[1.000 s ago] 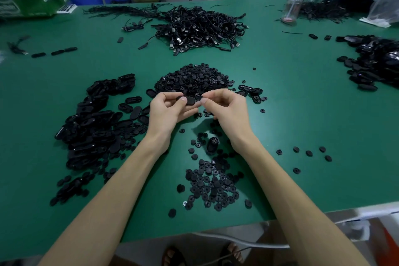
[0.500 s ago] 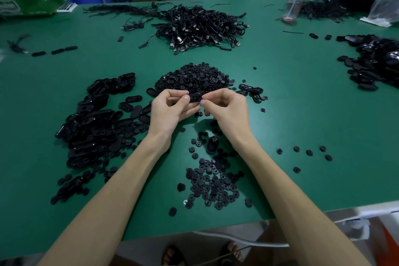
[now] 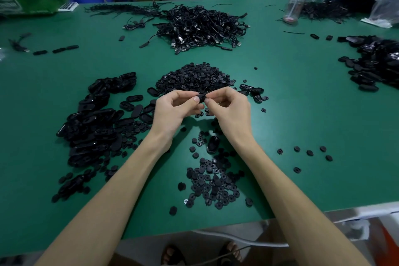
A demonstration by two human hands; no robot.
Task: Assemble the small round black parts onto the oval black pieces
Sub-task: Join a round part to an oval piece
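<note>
I find the left hand (image 3: pixel 172 108) and right hand (image 3: pixel 226 103) pinching one small black piece (image 3: pixel 201 97) between fingertips above the bench (image 3: pixel 302 114); each grip is clenched on it, so misalignment or slipping risks dropping it among loose round parts (image 3: pixel 211 181).

I have both bare forearms reaching forward and converging, wrists slightly bent, so my hands meet fingertip to fingertip in front of me. My left hand (image 3: pixel 174 108) is curled with the palm turned inward, its thumb and forefinger pinched on the left end of a small black piece (image 3: pixel 201 97). My right hand (image 3: pixel 230 107) mirrors it, knuckles up, thumb and forefinger closed on the right end of the same piece. The remaining fingers of each hand are tucked loosely beneath the grip.
</note>
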